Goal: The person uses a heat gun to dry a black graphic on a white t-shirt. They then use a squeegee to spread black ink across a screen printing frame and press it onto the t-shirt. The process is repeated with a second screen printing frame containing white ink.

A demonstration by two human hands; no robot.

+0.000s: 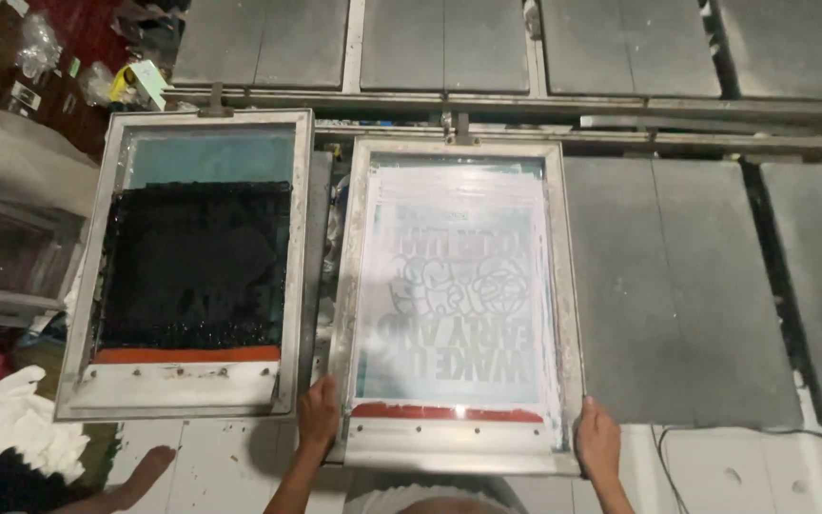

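Note:
A metal-framed printing screen (563,286) with white ink over a pale lettered stencil lies in front of me on a long grey table. A squeegee with an orange-red blade (447,413) rests across its near end. My left hand (317,411) grips the frame's near left corner. At the near right corner, my right hand (598,441) holds the frame's edge. A second framed screen (299,247) coated in black ink lies just to the left, with its own orange-bladed squeegee (185,355) at the near end.
Grey printing pallets (677,286) run along the table to the right and at the back. White cloth (11,428) is heaped at the lower left beside a bare foot (145,471) on the tiled floor. A cable (763,433) trails at the lower right.

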